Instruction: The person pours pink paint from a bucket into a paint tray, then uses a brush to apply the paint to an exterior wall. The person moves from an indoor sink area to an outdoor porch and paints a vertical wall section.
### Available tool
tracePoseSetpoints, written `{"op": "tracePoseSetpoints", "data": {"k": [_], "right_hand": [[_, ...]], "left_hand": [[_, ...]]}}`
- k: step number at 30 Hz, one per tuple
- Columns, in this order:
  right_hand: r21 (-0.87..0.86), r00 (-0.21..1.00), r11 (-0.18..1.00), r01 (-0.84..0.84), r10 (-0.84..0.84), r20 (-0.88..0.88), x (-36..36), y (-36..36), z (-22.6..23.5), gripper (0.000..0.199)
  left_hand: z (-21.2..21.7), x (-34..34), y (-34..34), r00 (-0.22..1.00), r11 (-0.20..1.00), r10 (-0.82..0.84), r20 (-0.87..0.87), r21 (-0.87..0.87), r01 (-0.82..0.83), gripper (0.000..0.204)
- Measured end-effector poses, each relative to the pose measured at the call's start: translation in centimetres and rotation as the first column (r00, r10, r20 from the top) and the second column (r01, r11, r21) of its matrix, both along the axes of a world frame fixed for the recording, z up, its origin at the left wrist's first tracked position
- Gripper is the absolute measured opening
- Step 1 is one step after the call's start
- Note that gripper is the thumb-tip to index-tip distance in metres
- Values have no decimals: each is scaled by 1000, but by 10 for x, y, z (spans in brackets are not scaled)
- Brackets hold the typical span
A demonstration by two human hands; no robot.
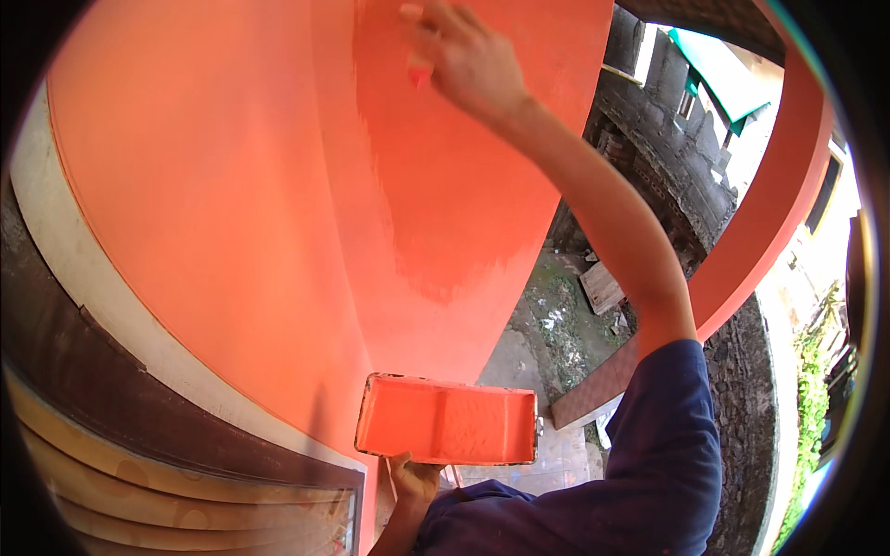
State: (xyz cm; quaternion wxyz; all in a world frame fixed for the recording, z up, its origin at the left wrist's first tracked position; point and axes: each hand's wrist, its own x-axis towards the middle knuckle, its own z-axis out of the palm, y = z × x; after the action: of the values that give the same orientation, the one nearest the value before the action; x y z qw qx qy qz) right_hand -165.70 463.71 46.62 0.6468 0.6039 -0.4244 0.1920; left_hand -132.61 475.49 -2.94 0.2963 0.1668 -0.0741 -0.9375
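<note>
My left hand [416, 479] grips the near edge of an orange paint tray [491, 426], its thumb over the rim. The tray is a long rectangle with dark, paint-crusted edges and wet orange paint inside. High up against the orange wall [445, 167], my right hand [473, 69] is raised at arm's length and smeared by motion. Its fingers curl round something with a small red end [420, 76] poking out below; the rest of it cannot be made out. Darker, wet-looking paint covers the wall under this hand, ending in a ragged edge.
On the left, a pale border [139, 347] and a dark frame [232, 445] run along the wall beside yellowish slats [167, 500]. To the right stand an orange curved pillar [788, 204] and a rough grey wall [667, 157]. A pale block [603, 287] lies on the ground below.
</note>
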Motion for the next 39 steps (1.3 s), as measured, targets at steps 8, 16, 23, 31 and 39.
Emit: {"op": "tracePoseSetpoints", "data": {"k": [8,16,23,31,39], "right_hand": [[622,978,758,197,-200,-66,17,6,-327,19],[829,853,545,-127,-366,371,10,-34,-284,15],[296,927,953,69,-170,333,42,-49,-75,14],[423,981,886,187,-195,-25,35,-47,-281,19],[593,690,701,-395,-200,696,80,16,-321,22]], "left_hand": [[-7,-4,-5,988,997,-82,-130,0,83,66],[-11,-4,-2,988,997,-73,-139,3,74,63],[-20,1,2,990,999,-38,-139,18,41,60],[0,-2,5,998,999,-20,-60,45,22,59],[-6,0,3,999,1000,0,-41,1,0,56]]}}
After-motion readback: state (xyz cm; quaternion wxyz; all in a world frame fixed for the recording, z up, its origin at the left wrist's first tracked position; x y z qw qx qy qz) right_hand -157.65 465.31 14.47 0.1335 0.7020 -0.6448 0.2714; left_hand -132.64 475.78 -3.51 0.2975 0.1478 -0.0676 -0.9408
